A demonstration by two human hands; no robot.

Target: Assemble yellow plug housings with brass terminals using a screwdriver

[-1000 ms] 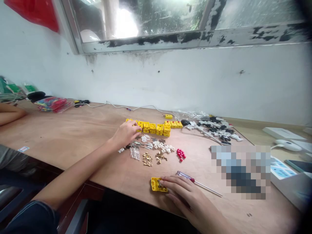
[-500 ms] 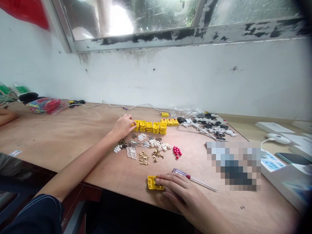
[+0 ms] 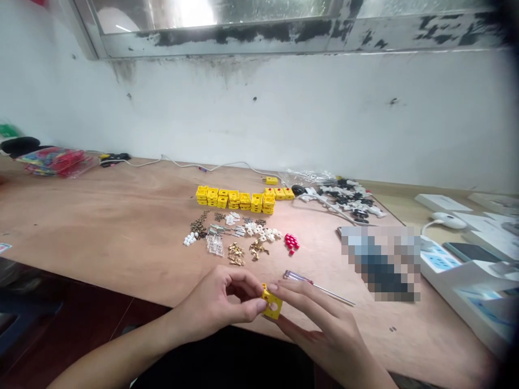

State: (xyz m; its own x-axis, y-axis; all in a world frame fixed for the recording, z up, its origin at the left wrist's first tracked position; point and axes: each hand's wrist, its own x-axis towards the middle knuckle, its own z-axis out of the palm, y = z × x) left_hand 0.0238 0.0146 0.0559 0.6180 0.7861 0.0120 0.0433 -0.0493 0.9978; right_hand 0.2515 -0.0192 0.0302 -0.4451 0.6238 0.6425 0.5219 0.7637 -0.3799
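Across the plywood table [image 3: 101,216], a long row of yellow plastic blocks [image 3: 235,199] near the wall. At the table's front edge, the left hand [image 3: 214,302] in a firm pinching grip on a small yellow plastic block [image 3: 272,301], and the right hand [image 3: 324,324] in a looser, half-open grip on its other side. Just beyond, a slim clear-handled screwdriver [image 3: 316,284] and small red plastic pieces [image 3: 291,243].

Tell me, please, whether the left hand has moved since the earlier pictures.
Yes, the left hand moved back from the yellow block row to the loose yellow block.
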